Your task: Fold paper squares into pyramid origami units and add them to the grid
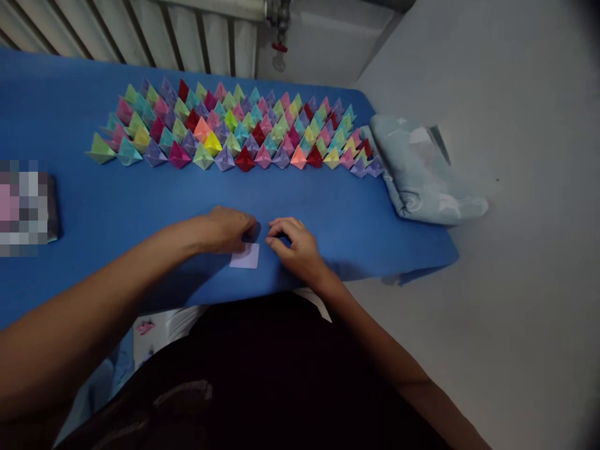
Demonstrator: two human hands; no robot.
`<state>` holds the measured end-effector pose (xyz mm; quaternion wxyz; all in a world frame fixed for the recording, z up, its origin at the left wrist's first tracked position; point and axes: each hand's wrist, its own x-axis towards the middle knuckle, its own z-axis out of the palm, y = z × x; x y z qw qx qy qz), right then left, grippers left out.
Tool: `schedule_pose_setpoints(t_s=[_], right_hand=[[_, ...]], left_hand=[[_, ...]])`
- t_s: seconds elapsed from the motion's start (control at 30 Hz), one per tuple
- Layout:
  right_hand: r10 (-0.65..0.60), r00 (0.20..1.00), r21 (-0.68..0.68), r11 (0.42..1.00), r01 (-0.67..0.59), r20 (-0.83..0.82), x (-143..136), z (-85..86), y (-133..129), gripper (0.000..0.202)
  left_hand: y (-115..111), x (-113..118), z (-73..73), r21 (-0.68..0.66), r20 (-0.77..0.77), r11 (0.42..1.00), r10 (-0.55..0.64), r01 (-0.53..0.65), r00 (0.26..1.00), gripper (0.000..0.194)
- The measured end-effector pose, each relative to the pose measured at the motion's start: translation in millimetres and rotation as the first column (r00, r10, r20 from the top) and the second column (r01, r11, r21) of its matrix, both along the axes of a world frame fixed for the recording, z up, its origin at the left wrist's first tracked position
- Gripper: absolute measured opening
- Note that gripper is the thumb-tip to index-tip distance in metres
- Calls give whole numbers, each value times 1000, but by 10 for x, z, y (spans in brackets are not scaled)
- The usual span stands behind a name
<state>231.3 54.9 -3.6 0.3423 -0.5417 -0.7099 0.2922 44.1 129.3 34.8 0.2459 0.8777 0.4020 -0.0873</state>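
So your pale lilac square of paper (244, 257) is lying flat near the front edge of the blue cloth-covered table (140, 194), pretty much right in front of you. Your left hand (232, 230) is at its top edge, fingers bent down and thumb side over the paper, but I honestly can't tell if you're pinching it or just touching it. Your right hand (291, 247) is just to the right of the sheet and apart from it, fingers curled, with only a narrow gap between thumb and index tip, and I can't see anything in it. Past your hands you've got a big spread of small folded paper boats (241, 132) in green, pink, purple, red, yellow and blue, packed close together in several long rows. At the right end of those there's 1 folded grey-blue patterned cloth (422, 181), near the plain pale wall (529, 187). Far left, there's a dark-sided box-like thing (52, 206) with a pixelated top. Behind the table you've got a whitish ribbed radiator (153, 31) and a red valve handle (280, 47).
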Motion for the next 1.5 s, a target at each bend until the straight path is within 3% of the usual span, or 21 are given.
schedule_pose_setpoints(t_s=[0.13, 0.23, 0.33, 0.43, 0.53, 0.63, 0.7, 0.77, 0.83, 0.9, 0.93, 1.0, 1.1, 1.2, 1.33, 1.5], right_hand=[[-1, 994, -2, 1000, 1, -113, 35, 3, -10, 5], [-73, 975, -61, 996, 61, -208, 36, 55, -50, 4], [-187, 924, -244, 964, 107, -333, 4, 130, -100, 14], [-189, 865, -377, 926, 0, -464, -82, 204, -127, 24], [-152, 832, -417, 903, -102, -533, -192, 255, -136, 23], [-135, 867, -402, 912, -80, -479, -255, 270, -149, 15], [-110, 914, -348, 937, -36, -391, -254, 263, -158, 13], [-46, 960, -224, 975, -18, -277, -229, 246, -158, 15], [52, 989, -41, 997, -58, -137, -193, 225, -140, 15], [109, 993, 125, 986, -114, 49, -158, 206, -101, 15], [115, 982, 181, 973, -141, 150, -143, 197, -76, 17], [94, 938, 249, 951, -184, 333, -120, 174, -27, 19], [80, 857, 289, 922, -257, 509, -96, 111, 20, 23], [85, 792, 308, 892, -330, 604, -71, 9, 14, 24], [75, 746, 346, 852, -393, 662, -20, -97, -43, 22], [138, 728, 293, 853, -432, 672, 42, -74, -132, 27]], left_hand=[[-16, -126, -29, -75, 30, 996, 54, -51, 998, 2], [-69, -245, 10, -252, 164, 952, 218, -173, 962, 7], [-196, -316, 74, -509, 390, 822, 485, -256, 783, 18], [-373, -301, 90, -626, 485, 704, 688, -335, 540, 22], [-524, -239, 46, -646, 527, 655, 754, -392, 391, 24], [-598, -205, 2, -644, 557, 648, 762, -407, 330, 24], [-604, -221, 2, -625, 574, 674, 738, -394, 354, 23], [-585, -264, 27, -521, 620, 760, 650, -389, 440, 18], [-550, -313, 53, -295, 675, 883, 463, -365, 574, 14], [-512, -349, 48, 18, 663, 956, 208, -293, 719, 13], [-498, -358, 26, 172, 619, 952, 94, -252, 780, 15], [-490, -354, -53, 427, 500, 882, -47, -199, 865, 21], [-539, -320, -213, 610, 363, 774, -83, -169, 928, 27], [-641, -301, -329, 646, 326, 750, -102, -143, 940, 26], [-769, -323, -370, 657, 364, 742, -157, -133, 918, 24], [-849, -346, -382, 657, 357, 745, -175, -113, 917, 20]])
